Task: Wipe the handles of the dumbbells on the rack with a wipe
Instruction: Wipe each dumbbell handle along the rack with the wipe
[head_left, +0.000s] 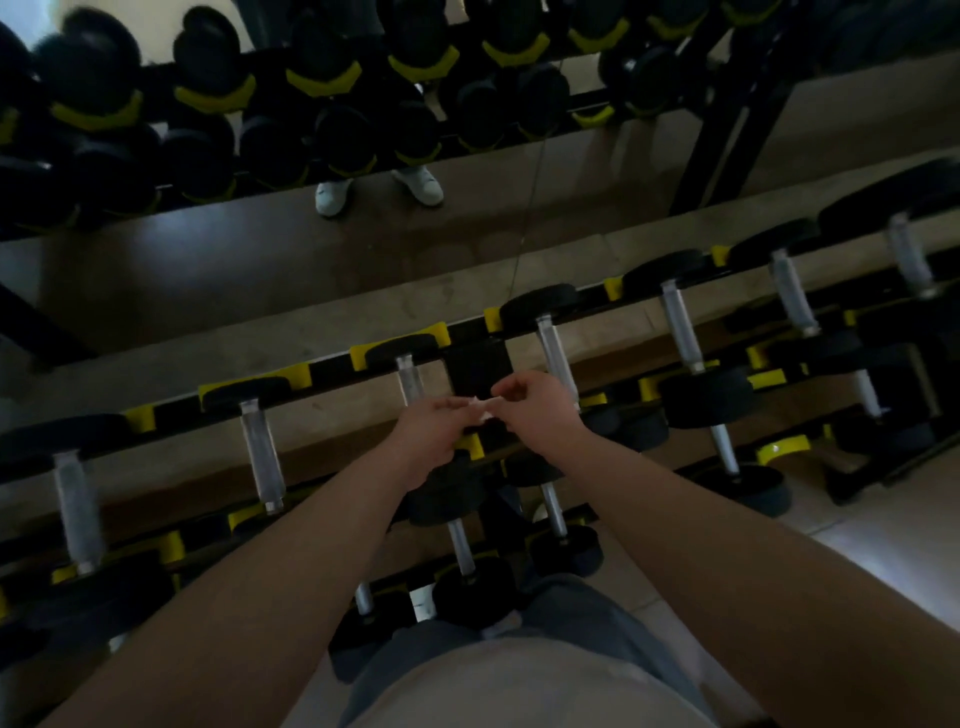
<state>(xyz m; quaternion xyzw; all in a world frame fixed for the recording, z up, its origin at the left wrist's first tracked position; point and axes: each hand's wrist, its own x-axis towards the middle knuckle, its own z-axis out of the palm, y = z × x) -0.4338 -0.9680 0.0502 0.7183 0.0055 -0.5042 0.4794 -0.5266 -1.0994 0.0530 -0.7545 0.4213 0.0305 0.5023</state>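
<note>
The rack spreads beneath and beyond my grips, its dumbbells lying across it, one handle just past my right grip. My left grip nearly meets the right, and both pinch the small white wipe stretched between them.

The person wears a pale shirt and grey-blue trousers

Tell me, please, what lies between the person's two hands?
A small white wipe stretches between the left hand and right hand, pinched by both, in the head view.
</note>
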